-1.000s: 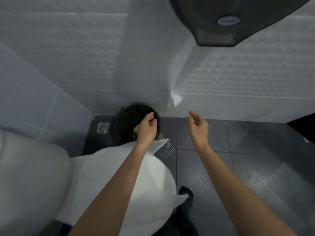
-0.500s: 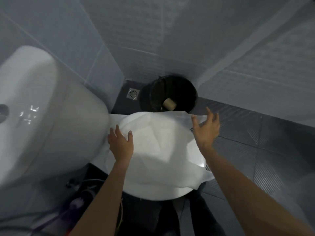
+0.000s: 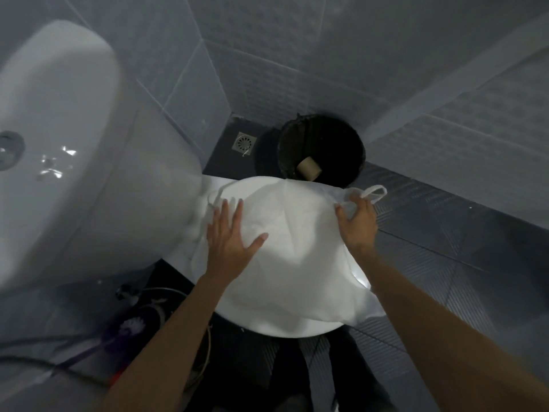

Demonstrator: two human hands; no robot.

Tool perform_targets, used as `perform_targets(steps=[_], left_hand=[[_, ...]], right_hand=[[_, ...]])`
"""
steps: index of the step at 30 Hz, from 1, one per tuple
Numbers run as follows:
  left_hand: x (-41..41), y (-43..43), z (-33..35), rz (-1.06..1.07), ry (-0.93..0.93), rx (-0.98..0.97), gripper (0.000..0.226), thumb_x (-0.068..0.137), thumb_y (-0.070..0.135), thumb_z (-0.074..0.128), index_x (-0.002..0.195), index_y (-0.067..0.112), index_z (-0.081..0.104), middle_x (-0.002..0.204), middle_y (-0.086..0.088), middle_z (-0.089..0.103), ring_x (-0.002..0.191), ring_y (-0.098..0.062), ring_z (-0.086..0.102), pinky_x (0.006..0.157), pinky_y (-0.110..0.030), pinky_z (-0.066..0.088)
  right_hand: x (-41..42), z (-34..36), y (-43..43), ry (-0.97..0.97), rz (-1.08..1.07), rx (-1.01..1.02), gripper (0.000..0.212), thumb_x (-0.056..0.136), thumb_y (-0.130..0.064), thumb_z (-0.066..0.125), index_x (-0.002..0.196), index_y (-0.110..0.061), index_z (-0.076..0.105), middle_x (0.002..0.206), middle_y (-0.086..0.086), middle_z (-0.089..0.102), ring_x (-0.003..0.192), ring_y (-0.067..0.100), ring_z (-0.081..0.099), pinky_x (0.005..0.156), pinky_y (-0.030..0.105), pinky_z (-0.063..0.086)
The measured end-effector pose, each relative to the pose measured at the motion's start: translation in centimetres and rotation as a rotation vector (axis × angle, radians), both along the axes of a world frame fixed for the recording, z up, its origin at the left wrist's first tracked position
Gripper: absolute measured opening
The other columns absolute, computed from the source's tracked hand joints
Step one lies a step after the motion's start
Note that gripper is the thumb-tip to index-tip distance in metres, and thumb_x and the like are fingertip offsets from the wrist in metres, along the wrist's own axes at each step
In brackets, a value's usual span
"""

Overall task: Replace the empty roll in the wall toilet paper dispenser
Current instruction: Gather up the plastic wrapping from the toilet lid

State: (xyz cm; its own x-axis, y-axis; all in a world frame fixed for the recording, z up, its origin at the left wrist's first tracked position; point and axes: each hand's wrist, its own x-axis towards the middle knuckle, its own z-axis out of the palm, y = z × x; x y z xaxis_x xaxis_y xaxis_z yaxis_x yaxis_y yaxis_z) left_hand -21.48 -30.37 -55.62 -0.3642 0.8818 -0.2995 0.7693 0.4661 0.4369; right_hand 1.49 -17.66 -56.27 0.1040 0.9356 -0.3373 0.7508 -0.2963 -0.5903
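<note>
From the head camera, looking down into the stall corner, a white cloth bag [image 3: 285, 251] lies bulging over the closed toilet seat, and both hands are on it. The left hand [image 3: 230, 242] rests flat on the bag's left side, fingers spread apart, gripping nothing. The right hand [image 3: 358, 223] sits at the far right edge, fingers curled and pinched around the bag's loop handle [image 3: 372, 194]. The empty cardboard core [image 3: 309, 168] lies tilted in the black bin [image 3: 322, 150] on the floor just beyond the bag, so that part looks done. I judge the fresh roll is inside the bag, though I cannot see it; the opening seems to lie on the far side, nearer the right hand.
</note>
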Motion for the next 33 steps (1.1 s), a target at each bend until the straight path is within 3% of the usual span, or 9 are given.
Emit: perform_targets(steps=[5, 10, 13, 17, 21, 23, 27, 30, 33], left_hand=[[-0.1, -4.3, 0.6, -0.59, 0.108, 0.154, 0.111, 0.075, 0.079, 0.046, 0.153, 0.016, -0.001, 0.161, -0.014, -0.001, 0.15, -0.027, -0.001, 0.119, -0.054, 0.007], [-1.1, -6.9, -1.8, -0.951, 0.252, -0.006, 0.115, 0.065, 0.083, 0.051, 0.153, 0.02, 0.013, 0.161, -0.014, 0.006, 0.149, -0.033, 0.007, 0.116, -0.058, 0.01], [-1.1, -6.1, -2.8, -0.912, 0.273, -0.051, 0.107, 0.057, 0.048, 0.08, 0.149, 0.024, 0.029, 0.162, -0.007, -0.008, 0.145, -0.033, 0.024, 0.112, -0.058, 0.027], [-0.6, -3.3, -2.1, -0.769, -0.01, 0.011, 0.047, 0.074, 0.007, 0.07, 0.118, 0.02, 0.06, 0.161, 0.001, -0.005, 0.137, -0.033, 0.041, 0.099, -0.046, 0.048], [-0.5, 0.0, -0.9, -0.529, -0.116, -0.025, 0.031, 0.083, 0.005, 0.054, 0.111, 0.015, 0.063, 0.162, -0.002, 0.005, 0.114, -0.027, 0.058, 0.08, -0.037, 0.055], [-0.8, 1.5, -0.5, -0.445, -0.141, -0.118, 0.034, 0.088, 0.01, 0.05, 0.119, 0.018, 0.06, 0.161, 0.001, 0.015, 0.118, -0.026, 0.057, 0.09, -0.037, 0.052], [-0.9, 3.7, 0.0, -0.362, -0.178, -0.155, 0.034, 0.093, 0.012, 0.05, 0.125, 0.014, 0.058, 0.137, -0.006, 0.056, 0.121, -0.027, 0.055, 0.101, -0.036, 0.045], [-0.9, 4.8, 0.2, -0.252, -0.155, -0.145, 0.028, 0.093, 0.017, 0.052, 0.12, 0.018, 0.06, 0.112, -0.009, 0.069, 0.101, -0.03, 0.064, 0.089, -0.037, 0.051], [-1.0, 5.8, 0.0, -0.195, -0.154, -0.196, 0.028, 0.093, 0.019, 0.054, 0.12, 0.015, 0.059, 0.114, -0.012, 0.068, 0.103, -0.031, 0.063, 0.091, -0.034, 0.048]], right_hand=[[1.4, -0.2, 0.2, 0.004, 0.004, -0.031, 0.053, 0.09, -0.035, 0.059, 0.135, -0.01, 0.047, 0.14, 0.017, 0.047, 0.129, 0.036, 0.041, 0.105, 0.049, 0.036], [2.1, 0.6, -0.9, -0.012, 0.037, 0.04, 0.057, 0.088, -0.029, 0.061, 0.14, -0.014, 0.041, 0.139, 0.018, 0.044, 0.126, 0.037, 0.042, 0.104, 0.051, 0.035], [2.3, 1.0, -2.5, -0.099, 0.069, 0.112, 0.057, 0.088, -0.031, 0.061, 0.14, -0.016, 0.042, 0.144, 0.02, 0.038, 0.132, 0.037, 0.038, 0.106, 0.055, 0.033], [2.6, 1.1, -4.5, -0.257, 0.22, 0.216, 0.043, 0.09, -0.04, 0.057, 0.128, -0.018, 0.055, 0.154, 0.02, 0.024, 0.143, 0.036, 0.023, 0.114, 0.055, 0.017], [3.4, 2.0, -5.8, -0.135, 0.583, 0.152, 0.065, 0.089, -0.067, 0.032, 0.13, -0.022, 0.053, 0.148, 0.006, 0.041, 0.141, 0.023, 0.032, 0.118, 0.05, 0.01], [3.9, 2.3, -6.2, -0.081, 0.764, 0.032, 0.085, 0.079, -0.081, 0.022, 0.139, -0.023, 0.043, 0.149, 0.001, 0.041, 0.14, 0.016, 0.033, 0.12, 0.045, 0.006], [4.5, 2.1, -6.4, -0.115, 0.899, -0.035, 0.102, 0.066, -0.09, 0.031, 0.146, -0.026, 0.03, 0.154, 0.0, 0.034, 0.142, 0.013, 0.03, 0.121, 0.04, 0.009], [4.3, 2.1, -6.3, -0.145, 0.954, 0.004, 0.102, 0.068, -0.087, 0.039, 0.147, -0.023, 0.027, 0.153, 0.003, 0.036, 0.141, 0.016, 0.035, 0.121, 0.04, 0.01], [3.4, 2.2, -6.3, -0.275, 0.952, 0.323, 0.076, 0.085, -0.055, 0.051, 0.147, -0.021, 0.025, 0.15, 0.013, 0.039, 0.136, 0.026, 0.043, 0.117, 0.047, 0.015]])
